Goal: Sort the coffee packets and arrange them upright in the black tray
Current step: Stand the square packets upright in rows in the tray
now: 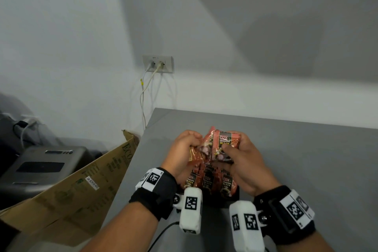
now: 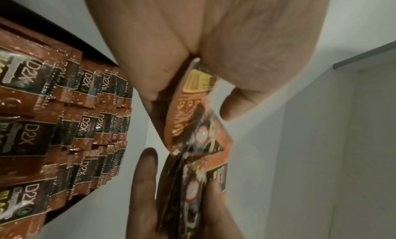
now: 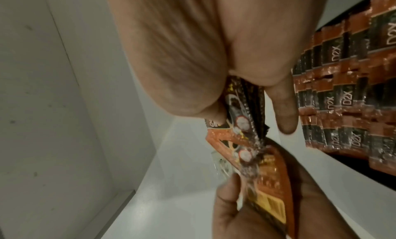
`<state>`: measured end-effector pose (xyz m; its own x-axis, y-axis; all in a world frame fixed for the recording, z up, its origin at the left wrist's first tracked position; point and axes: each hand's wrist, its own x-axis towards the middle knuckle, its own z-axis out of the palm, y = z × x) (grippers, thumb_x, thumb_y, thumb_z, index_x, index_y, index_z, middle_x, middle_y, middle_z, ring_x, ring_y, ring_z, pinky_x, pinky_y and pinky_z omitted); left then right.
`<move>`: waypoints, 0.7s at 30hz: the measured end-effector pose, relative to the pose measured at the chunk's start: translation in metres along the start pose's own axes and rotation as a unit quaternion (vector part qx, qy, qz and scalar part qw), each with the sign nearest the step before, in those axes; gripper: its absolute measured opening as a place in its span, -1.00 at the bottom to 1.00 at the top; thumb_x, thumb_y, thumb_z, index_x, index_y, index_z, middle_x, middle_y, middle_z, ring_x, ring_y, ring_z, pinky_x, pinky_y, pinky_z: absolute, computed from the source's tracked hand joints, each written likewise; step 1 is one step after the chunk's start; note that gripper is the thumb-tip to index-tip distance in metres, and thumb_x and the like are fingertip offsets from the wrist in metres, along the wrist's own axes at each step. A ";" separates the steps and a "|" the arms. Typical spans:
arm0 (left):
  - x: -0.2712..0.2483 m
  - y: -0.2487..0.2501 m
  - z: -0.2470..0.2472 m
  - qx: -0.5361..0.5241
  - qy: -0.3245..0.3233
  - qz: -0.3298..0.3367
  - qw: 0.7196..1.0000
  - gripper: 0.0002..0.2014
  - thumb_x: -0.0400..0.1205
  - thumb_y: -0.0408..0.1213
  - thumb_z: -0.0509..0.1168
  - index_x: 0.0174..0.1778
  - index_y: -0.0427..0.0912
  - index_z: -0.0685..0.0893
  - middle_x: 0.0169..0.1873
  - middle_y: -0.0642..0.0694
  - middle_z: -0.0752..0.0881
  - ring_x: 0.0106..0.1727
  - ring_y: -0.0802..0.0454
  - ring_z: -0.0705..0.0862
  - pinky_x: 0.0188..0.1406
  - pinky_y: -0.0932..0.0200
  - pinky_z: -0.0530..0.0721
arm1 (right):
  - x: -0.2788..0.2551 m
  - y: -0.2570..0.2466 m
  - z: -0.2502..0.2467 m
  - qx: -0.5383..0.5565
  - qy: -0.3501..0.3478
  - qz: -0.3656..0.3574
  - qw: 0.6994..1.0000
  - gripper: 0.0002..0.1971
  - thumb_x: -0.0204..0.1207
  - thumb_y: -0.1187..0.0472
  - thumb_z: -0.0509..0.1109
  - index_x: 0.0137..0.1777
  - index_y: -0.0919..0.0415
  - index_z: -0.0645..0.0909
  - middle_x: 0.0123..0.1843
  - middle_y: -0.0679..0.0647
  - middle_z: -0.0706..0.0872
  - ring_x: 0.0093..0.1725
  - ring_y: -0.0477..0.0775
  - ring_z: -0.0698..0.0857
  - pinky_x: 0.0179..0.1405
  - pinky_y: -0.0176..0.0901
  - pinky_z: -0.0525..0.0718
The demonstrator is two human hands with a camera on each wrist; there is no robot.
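Both hands hold a bunch of orange-brown D2X coffee packets [image 1: 219, 145] above the grey table. My left hand [image 1: 185, 149] grips the bunch's left side, one packet [image 2: 193, 107] pinched between thumb and fingers. My right hand [image 1: 240, 153] grips a stack of packets [image 3: 242, 120] on the right side. Just below the hands, near the table's front edge, stands the black tray [image 1: 233, 198] with rows of upright D2X packets [image 1: 208, 180], also in the left wrist view as packets [image 2: 64, 124] and in the right wrist view as packets [image 3: 347, 93].
The grey table [image 1: 306, 159] stands against a white wall. An open cardboard box [image 1: 81, 190] sits off the table's left edge, beside a grey machine [image 1: 41, 165]. A wall socket [image 1: 158, 64] with two cables hangs behind the table corner.
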<state>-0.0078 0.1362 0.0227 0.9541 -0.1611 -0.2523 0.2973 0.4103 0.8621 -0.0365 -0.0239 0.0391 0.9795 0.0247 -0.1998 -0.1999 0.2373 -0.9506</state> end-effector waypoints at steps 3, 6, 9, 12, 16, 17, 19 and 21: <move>0.003 0.005 -0.008 0.026 0.042 0.014 0.999 -0.81 0.46 -0.64 0.20 -0.17 -0.27 0.55 -0.27 -0.30 0.66 -0.38 -0.13 0.67 -0.38 0.06 0.63 | 0.002 -0.006 -0.011 0.030 0.014 0.010 0.999 -0.81 0.71 0.44 0.26 0.25 0.27 0.53 -0.07 0.20 0.85 -0.15 0.17 0.82 0.00 0.27 0.80; 0.004 0.006 -0.011 0.061 0.067 0.081 0.993 -0.84 0.55 -0.61 0.39 -0.13 -0.27 0.63 -0.10 -0.32 0.79 -0.11 -0.18 0.79 -0.01 -0.07 0.77 | 0.001 -0.008 -0.018 0.017 0.032 0.020 0.999 -0.83 0.69 0.46 0.26 0.18 0.24 0.57 -0.14 0.19 0.80 -0.21 0.11 0.73 -0.23 0.01 0.72; 0.003 0.006 -0.004 0.090 0.074 0.153 0.981 -0.80 0.60 -0.59 0.41 -0.21 -0.21 0.66 0.11 -0.14 0.77 0.06 -0.03 0.81 0.10 0.01 0.80 | 0.001 -0.002 -0.013 0.010 0.041 0.039 0.998 -0.79 0.67 0.47 0.26 0.18 0.21 0.58 -0.22 0.13 0.82 -0.28 0.10 0.69 -0.35 -0.07 0.59; -0.002 0.001 0.006 0.179 0.037 0.231 0.956 -0.70 0.51 -0.69 0.44 -0.28 -0.16 0.67 0.24 -0.10 0.71 0.21 -0.01 0.80 0.14 0.19 0.75 | 0.004 0.007 -0.004 0.015 0.038 0.058 0.997 -0.75 0.63 0.46 0.27 0.24 0.22 0.57 -0.13 0.19 0.78 -0.26 0.11 0.64 -0.36 -0.05 0.54; -0.009 -0.002 0.006 0.204 -0.037 0.254 0.945 -0.71 0.31 -0.68 0.43 -0.35 -0.14 0.78 0.27 -0.16 0.64 0.28 0.05 0.70 0.15 0.09 0.75 | 0.004 0.009 -0.004 0.042 0.026 0.061 0.997 -0.69 0.61 0.51 0.17 0.24 0.25 0.58 -0.05 0.29 0.75 -0.17 0.19 0.63 -0.31 0.00 0.54; -0.010 -0.002 0.005 0.192 -0.048 0.248 0.948 -0.75 0.31 -0.63 0.41 -0.33 -0.18 0.80 0.27 -0.18 0.64 0.25 0.03 0.71 0.12 0.06 0.77 | 0.004 0.008 -0.006 0.047 0.017 0.061 0.997 -0.68 0.60 0.53 0.17 0.24 0.25 0.59 -0.05 0.29 0.77 -0.16 0.19 0.64 -0.33 0.00 0.54; -0.008 -0.002 0.002 0.200 -0.029 0.239 0.950 -0.75 0.35 -0.64 0.40 -0.29 -0.21 0.83 0.19 -0.15 0.69 0.18 -0.03 0.74 0.04 0.00 0.80 | 0.004 0.008 -0.008 0.048 0.011 0.055 0.997 -0.67 0.60 0.53 0.18 0.25 0.24 0.59 -0.11 0.23 0.80 -0.21 0.16 0.64 -0.38 -0.02 0.53; -0.005 -0.002 0.001 0.226 -0.012 0.227 0.947 -0.66 0.43 -0.70 0.38 -0.21 -0.13 0.83 0.07 -0.08 0.77 0.09 -0.16 0.77 -0.01 -0.29 0.80 | 0.004 0.007 -0.009 0.041 0.012 0.047 0.998 -0.68 0.60 0.52 0.22 0.27 0.24 0.57 -0.16 0.23 0.80 -0.27 0.15 0.64 -0.39 -0.02 0.51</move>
<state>-0.0135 0.1352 0.0232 0.9773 -0.0817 0.1955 -0.1947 0.0166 0.9807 -0.0343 -0.0308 0.0296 0.9556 0.0277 -0.2933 -0.2868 0.3145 -0.9049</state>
